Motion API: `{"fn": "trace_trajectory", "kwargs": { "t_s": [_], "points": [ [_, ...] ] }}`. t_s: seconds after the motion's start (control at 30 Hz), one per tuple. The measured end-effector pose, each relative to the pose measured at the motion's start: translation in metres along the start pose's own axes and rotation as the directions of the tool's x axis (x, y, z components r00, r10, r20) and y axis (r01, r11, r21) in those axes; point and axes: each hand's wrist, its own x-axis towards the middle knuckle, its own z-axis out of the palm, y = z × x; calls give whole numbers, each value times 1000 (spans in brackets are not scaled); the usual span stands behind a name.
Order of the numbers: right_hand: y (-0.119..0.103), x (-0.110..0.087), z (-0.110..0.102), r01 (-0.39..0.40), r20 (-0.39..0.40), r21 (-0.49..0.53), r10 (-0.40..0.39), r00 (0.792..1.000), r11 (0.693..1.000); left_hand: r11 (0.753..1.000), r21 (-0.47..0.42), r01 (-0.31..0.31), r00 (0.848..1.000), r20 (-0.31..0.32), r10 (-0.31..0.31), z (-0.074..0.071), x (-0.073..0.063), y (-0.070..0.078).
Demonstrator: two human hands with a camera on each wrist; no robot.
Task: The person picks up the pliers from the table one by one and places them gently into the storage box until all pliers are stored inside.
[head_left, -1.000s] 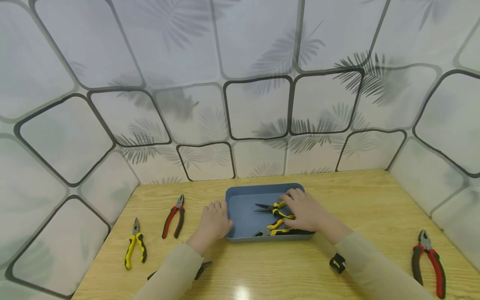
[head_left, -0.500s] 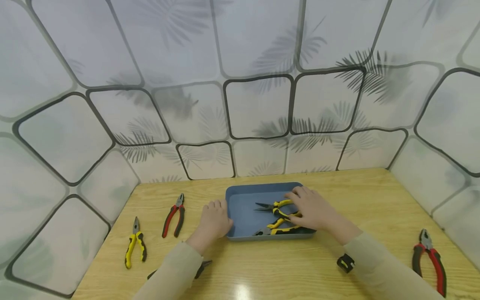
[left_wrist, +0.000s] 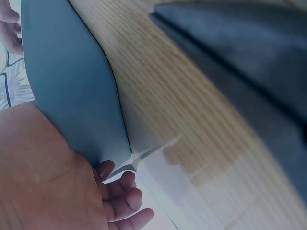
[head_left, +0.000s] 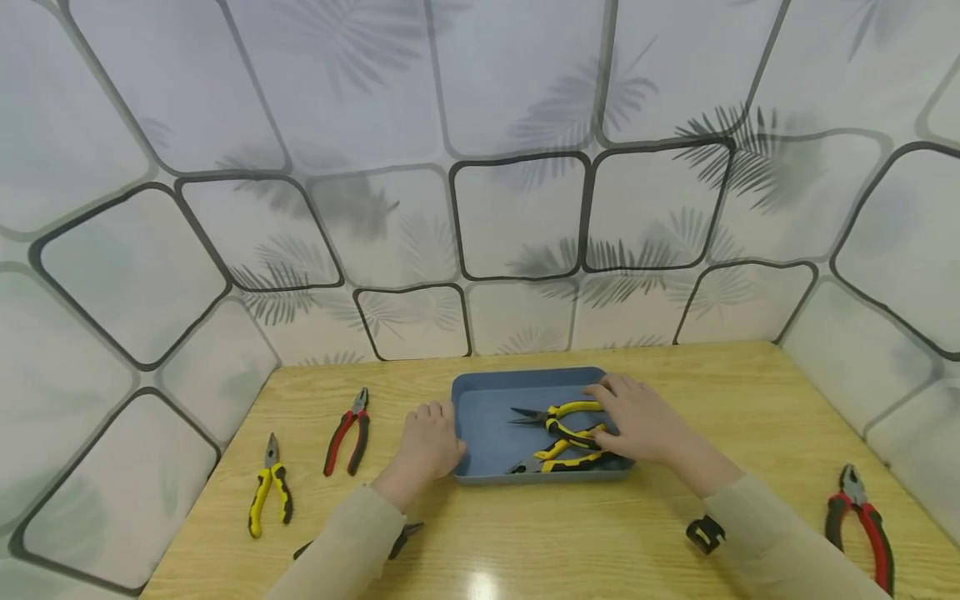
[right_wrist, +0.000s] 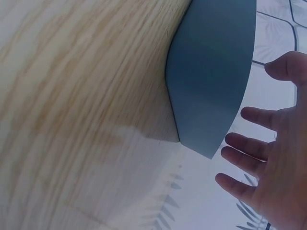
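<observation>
A blue tray (head_left: pixel 487 425) lies on the wooden table, its left end held by my left hand (head_left: pixel 427 446), thumb over the rim. In the left wrist view, the fingers (left_wrist: pixel 122 203) curl at the tray's outer end. Inside the tray, on the right, long-nose pliers (head_left: pixel 554 412) with yellow-and-black handles overlap a second pair of pliers (head_left: pixel 566 464) in the same colours. Over the tray's right end is my right hand (head_left: pixel 637 421), close to the handle ends. The right wrist view shows its fingers (right_wrist: pixel 244 160) spread and relaxed beside the tray wall.
Red-and-black pliers (head_left: pixel 351 433) and yellow long-nose pliers (head_left: pixel 271 483) lie left of the tray. A dark-jawed tool (head_left: pixel 405 540) sits partly under my left sleeve. More red-and-black pliers (head_left: pixel 857 521) lie far right. A patterned wall covering (head_left: pixel 517 317) borders the table.
My right hand has drawn to the right, off the pliers' handles, leaving more of them showing. The pliers and tray stay in place, as does my left hand.
</observation>
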Motion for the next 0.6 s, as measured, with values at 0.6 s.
{"fn": "trace_trajectory", "kwargs": {
  "t_s": [0.6],
  "points": [
    [20,-30,-16,-104,-39,-54,102,994,993,1000,27,-2,1000,-15,3,1,-1,0]
  ]
}}
